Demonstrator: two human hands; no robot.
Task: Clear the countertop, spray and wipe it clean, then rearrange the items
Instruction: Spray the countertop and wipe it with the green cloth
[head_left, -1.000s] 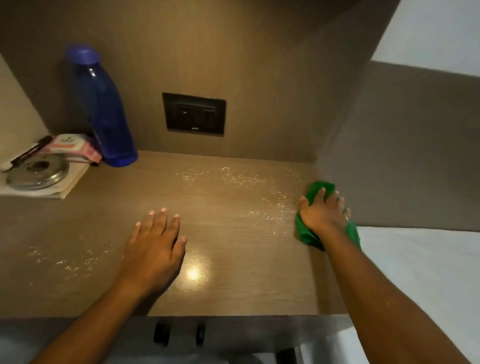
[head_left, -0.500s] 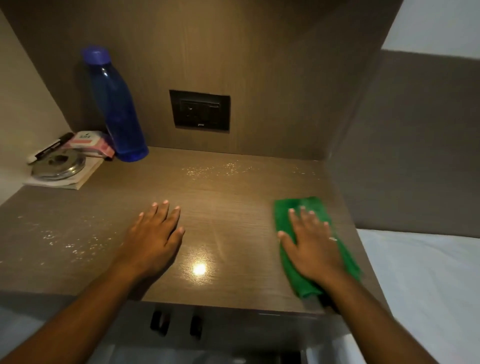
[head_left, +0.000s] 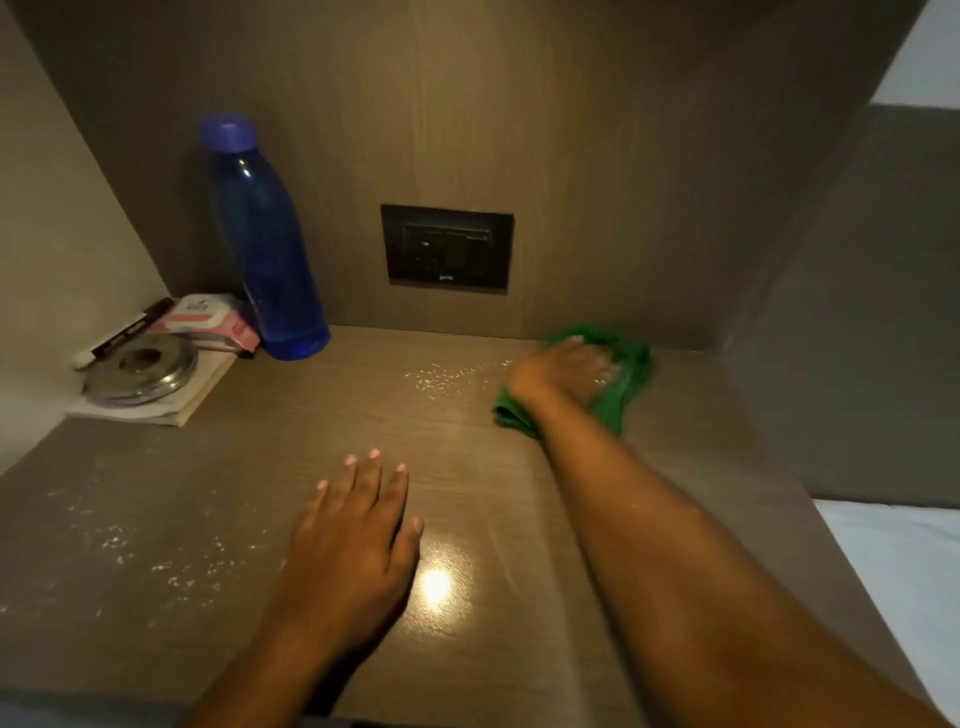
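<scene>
My right hand (head_left: 563, 371) presses a green cloth (head_left: 626, 379) flat on the brown wood-grain countertop (head_left: 208, 493), far back near the rear wall, right of centre. Spray droplets (head_left: 441, 376) lie just left of the cloth, and more droplets (head_left: 130, 540) speckle the front left. My left hand (head_left: 353, 545) rests palm down, fingers spread, on the counter near the front middle. It holds nothing. A tall blue bottle (head_left: 265, 244) stands in the back left corner.
Beside the bottle lie a pink wipes pack (head_left: 208, 319), a black pen (head_left: 124, 332) and a steel lid (head_left: 140, 369) on a white notebook (head_left: 192, 402). A black wall socket (head_left: 447, 247) sits on the rear panel. A side panel walls the right; white bedding (head_left: 904, 571) lies beyond.
My right hand has swept the green cloth from the front right of the counter back and left to the rear wall. My left hand has stayed flat in place.
</scene>
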